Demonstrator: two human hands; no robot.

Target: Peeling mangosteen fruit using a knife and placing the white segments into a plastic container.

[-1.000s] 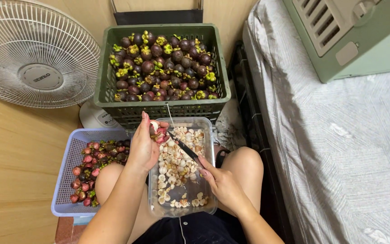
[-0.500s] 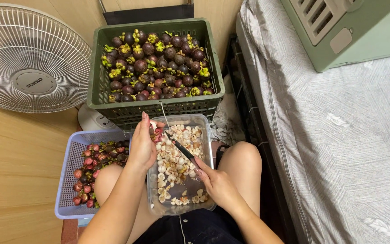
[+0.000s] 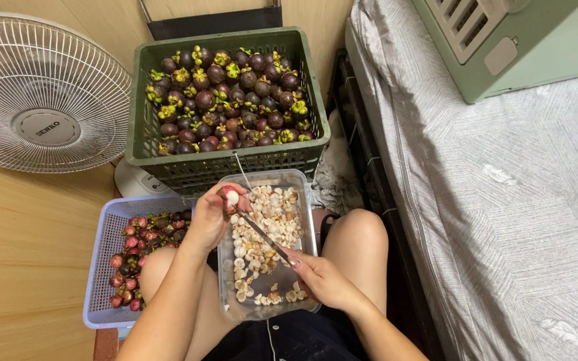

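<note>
My left hand (image 3: 210, 217) holds a cut-open mangosteen (image 3: 229, 197) with white flesh showing, above the far left corner of a clear plastic tub (image 3: 308, 235). My right hand (image 3: 319, 277) grips a thin knife (image 3: 260, 232), whose tip points up into the fruit. The tub rests on my lap and holds several white mangosteen segments (image 3: 262, 227). Beyond it stands a dark green crate (image 3: 229, 164) heaped with whole purple mangosteens (image 3: 225, 97).
A pale blue basket (image 3: 102, 267) with reddish peel pieces (image 3: 138, 251) sits at my left knee. A white floor fan (image 3: 38, 93) stands at the back left on the wooden floor. A mattress with a grey sheet (image 3: 503, 200) and a green appliance (image 3: 530, 40) fill the right.
The view has shifted slightly. My hands stay together over the tub, the knife still working at the fruit in my left hand.
</note>
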